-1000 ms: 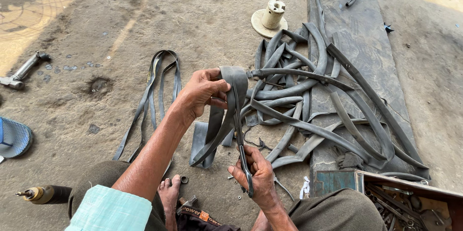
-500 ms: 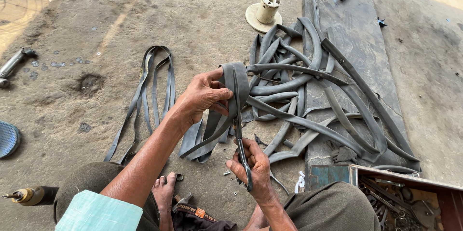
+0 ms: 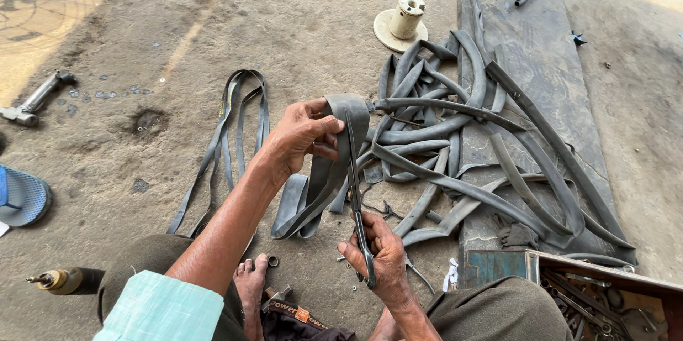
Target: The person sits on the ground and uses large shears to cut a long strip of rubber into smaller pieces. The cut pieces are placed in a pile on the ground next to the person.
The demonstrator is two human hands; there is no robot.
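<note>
From the head camera, looking down past the knees, the left forearm rises from the lower left and angles up toward the middle of the view. The left hand (image 3: 304,134) is clenched around the folded top of a grey rubber inner tube (image 3: 334,163), thumb on the near face, fingers curled over the bend, holding it up above the ground. The right forearm comes up short from the bottom edge, wrist bent back. The right hand (image 3: 380,259) is closed on the handles of a pair of scissors (image 3: 358,206), whose dark blades run straight up along the edge of the tube toward the left hand; whether the blades stand parted I cannot tell.

The tube is flat, dull grey and dusty, doubled over at the top, its two ends hanging in a loose loop down to the concrete floor (image 3: 213,28) just ahead of a bare foot (image 3: 250,287).

To the right, a tangled pile of cut rubber strips (image 3: 462,149) lies partly on a dark mat (image 3: 541,49). A thin loop of rubber (image 3: 228,134) lies on the floor to the left. A cream plastic spool (image 3: 403,22) stands beyond the pile. An open toolbox (image 3: 605,291) sits at the lower right, a blue sandal (image 3: 25,195) at the left edge, and a hammer (image 3: 35,99) farther up.
</note>
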